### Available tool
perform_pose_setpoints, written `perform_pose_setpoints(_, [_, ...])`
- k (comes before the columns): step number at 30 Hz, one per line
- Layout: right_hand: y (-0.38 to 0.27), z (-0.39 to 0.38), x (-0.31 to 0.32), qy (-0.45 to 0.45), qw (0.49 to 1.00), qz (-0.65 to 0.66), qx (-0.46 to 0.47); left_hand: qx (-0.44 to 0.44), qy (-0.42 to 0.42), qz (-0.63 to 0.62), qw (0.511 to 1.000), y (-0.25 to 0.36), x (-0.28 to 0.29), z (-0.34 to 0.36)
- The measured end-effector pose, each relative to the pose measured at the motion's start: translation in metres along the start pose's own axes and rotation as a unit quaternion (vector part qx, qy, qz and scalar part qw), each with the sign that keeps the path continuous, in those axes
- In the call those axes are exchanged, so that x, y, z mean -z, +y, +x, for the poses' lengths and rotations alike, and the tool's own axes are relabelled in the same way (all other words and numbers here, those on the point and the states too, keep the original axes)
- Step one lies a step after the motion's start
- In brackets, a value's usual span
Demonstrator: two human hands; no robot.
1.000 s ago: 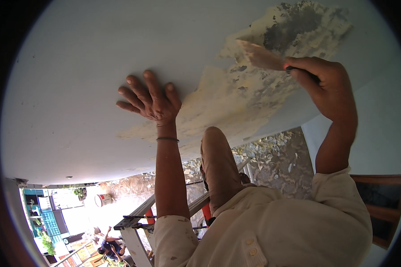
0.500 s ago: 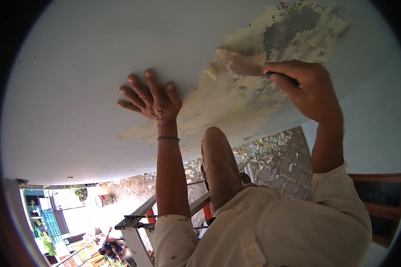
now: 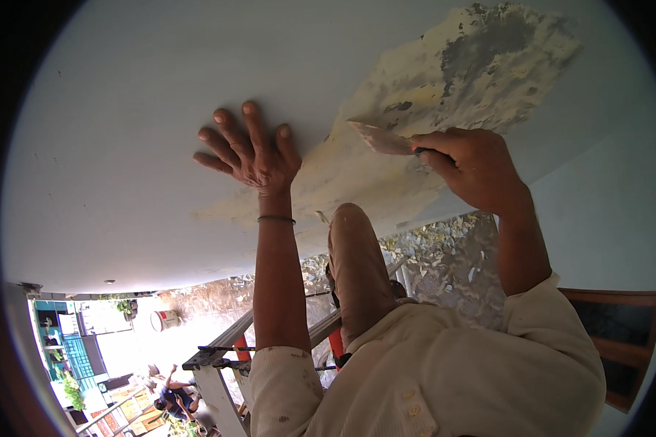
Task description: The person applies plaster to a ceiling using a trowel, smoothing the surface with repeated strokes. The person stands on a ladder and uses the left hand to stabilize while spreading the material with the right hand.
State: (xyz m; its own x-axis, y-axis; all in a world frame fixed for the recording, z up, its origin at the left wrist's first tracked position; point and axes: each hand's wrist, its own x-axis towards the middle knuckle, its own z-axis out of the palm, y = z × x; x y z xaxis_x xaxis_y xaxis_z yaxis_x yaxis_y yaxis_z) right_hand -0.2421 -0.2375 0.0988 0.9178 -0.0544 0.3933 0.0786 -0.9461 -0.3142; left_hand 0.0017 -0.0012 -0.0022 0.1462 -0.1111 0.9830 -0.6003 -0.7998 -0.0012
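A pale painted wall (image 3: pixel 146 80) rises in front of me, with a large scraped patch (image 3: pixel 408 80) of yellowish and grey undercoat. My left hand (image 3: pixel 259 156) lies flat on the smooth paint left of that patch, fingers spread, holding nothing. In my right hand (image 3: pixel 477 164) is a scraper (image 3: pixel 383 140) with a wide, dusty blade and a dark and red handle. The blade's edge meets the wall near the patch's left border. A small flake (image 3: pixel 322 217) of paint shows below, beside my raised knee.
A ladder (image 3: pixel 222 390) stands under me at the lower left. Paint chips (image 3: pixel 444 244) litter the ground along the wall. At the far lower left are a bucket (image 3: pixel 164 320) and another person (image 3: pixel 175 397). A brown wooden frame (image 3: pixel 619 328) with dark panes is at the right.
My right hand has brought the scraper down and slightly left along the patch. A loose paint flake has dropped from near the blade to beside my knee. My left hand stays nearly still.
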Motion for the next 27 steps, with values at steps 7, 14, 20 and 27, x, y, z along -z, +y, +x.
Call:
perform_pose_setpoints(7, [0.021, -0.068, -0.012, -0.122, 0.967, 0.076, -0.208, 0.002, 0.006, 0.006, 1.000, 0.002, 0.000, 0.001])
perform_pose_setpoints(14, [0.046, -0.197, -0.092, -0.196, 0.946, 0.039, -0.256, -0.029, -0.016, 0.054, 0.998, 0.001, 0.002, 0.001])
perform_pose_setpoints(20, [0.046, -0.235, -0.103, -0.174, 0.950, 0.045, -0.254, -0.047, -0.064, -0.019, 0.997, 0.039, -0.007, -0.029])
perform_pose_setpoints(27, [0.053, -0.250, -0.092, -0.110, 0.954, 0.063, -0.272, -0.187, -0.170, 0.015, 0.967, 0.141, -0.020, -0.040])
